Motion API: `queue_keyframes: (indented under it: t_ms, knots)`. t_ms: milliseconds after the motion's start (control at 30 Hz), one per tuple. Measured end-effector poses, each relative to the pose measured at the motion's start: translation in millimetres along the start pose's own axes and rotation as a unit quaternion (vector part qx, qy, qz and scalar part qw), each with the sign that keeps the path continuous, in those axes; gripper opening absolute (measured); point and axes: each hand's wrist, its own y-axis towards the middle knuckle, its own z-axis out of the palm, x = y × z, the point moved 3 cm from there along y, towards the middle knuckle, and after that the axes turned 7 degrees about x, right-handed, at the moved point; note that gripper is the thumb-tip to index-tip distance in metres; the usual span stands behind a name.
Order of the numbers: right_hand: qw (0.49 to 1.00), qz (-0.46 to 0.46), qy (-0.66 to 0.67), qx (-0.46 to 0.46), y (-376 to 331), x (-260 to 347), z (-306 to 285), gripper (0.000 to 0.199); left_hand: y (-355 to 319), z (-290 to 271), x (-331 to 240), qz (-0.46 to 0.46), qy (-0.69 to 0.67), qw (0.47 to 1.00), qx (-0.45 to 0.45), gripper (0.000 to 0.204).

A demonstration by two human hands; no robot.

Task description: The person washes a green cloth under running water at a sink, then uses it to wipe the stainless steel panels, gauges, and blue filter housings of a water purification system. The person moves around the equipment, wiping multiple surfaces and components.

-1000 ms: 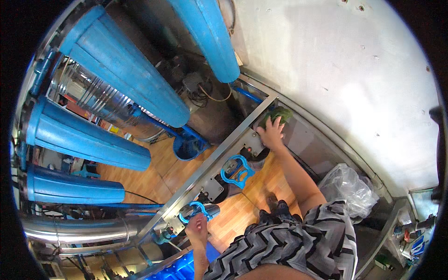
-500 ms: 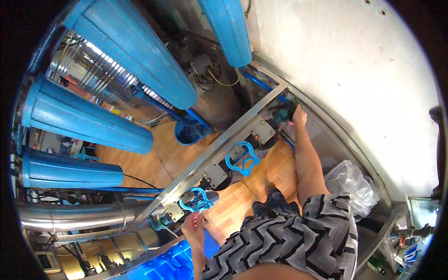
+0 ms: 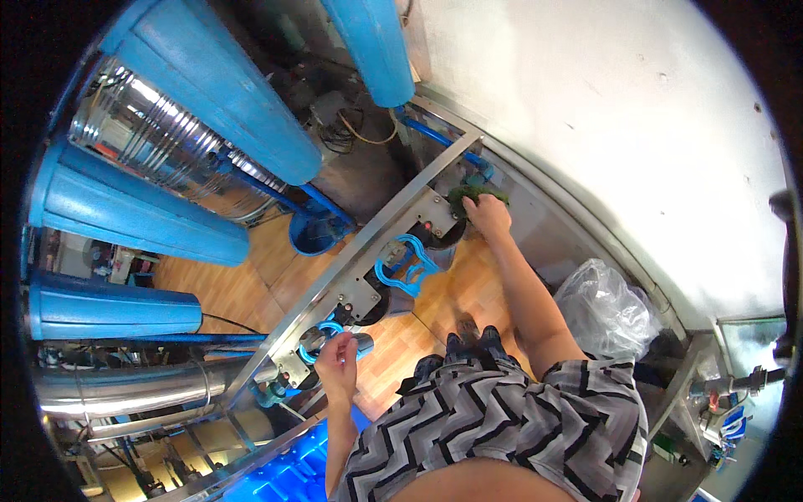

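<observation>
My right hand (image 3: pixel 492 219) grips a dark green scouring pad (image 3: pixel 473 194) against the far end of a metal frame (image 3: pixel 322 308), close to a teal pipe fitting (image 3: pixel 481 170). Along the frame sit grey bracket plates (image 3: pixel 358 295) with dark caps beneath them. A blue plastic looped ring (image 3: pixel 416 284) hangs at the middle of the row. Nearer to me, my left hand (image 3: pixel 337 366) has loosely curled fingers beside a second blue ring (image 3: pixel 310 351). Whether its fingertips touch that ring I cannot tell; no object shows in it.
Long blue filter housings (image 3: pixel 142 213) hang at the left, above a blue bucket (image 3: pixel 314 234) on the wood-patterned floor. A steel pipe (image 3: pixel 125 389) runs at lower left, near a blue crate (image 3: pixel 276 468). A clear plastic bag (image 3: pixel 606 309) lies right, by the white wall (image 3: pixel 602 109).
My right hand has moved left and nearer along the frame, and the green pad now shows more plainly. My left hand has shifted slightly up and left. The whole view has shifted a little.
</observation>
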Motion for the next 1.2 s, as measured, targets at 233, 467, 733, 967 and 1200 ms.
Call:
queue_keyframes:
  t_ms: [233, 467, 733, 967, 1200]
  knots:
    - [0.998, 0.013, 0.057, -0.023, -0.7, -20.2, 30.1, 0.058, 7.6, 12.0, -10.8, 0.02, 0.012, 0.999, 0.027, 0.017]
    - [0.981, -0.128, 0.005, 0.147, 9.2, -57.1, -28.0, 0.042, 14.8, 13.6, -13.8, -0.015, 0.002, 1.0, 0.015, 0.018]
    - [0.965, -0.182, 0.158, -0.104, 138.8, 31.5, -79.2, 0.038, 29.5, 15.9, -14.1, -0.041, -0.001, 0.999, 0.016, 0.02]
    - [0.988, -0.146, -0.024, -0.032, 200.3, 50.5, -14.5, 0.047, 39.3, 16.2, -16.6, -0.052, 0.009, 0.999, -0.009, 0.019]
    - [0.917, -0.109, 0.383, 0.005, 216.2, 3.7, -15.3, 0.048, 52.7, 33.1, -15.4, -0.082, -0.027, 0.996, 0.004, 0.018]
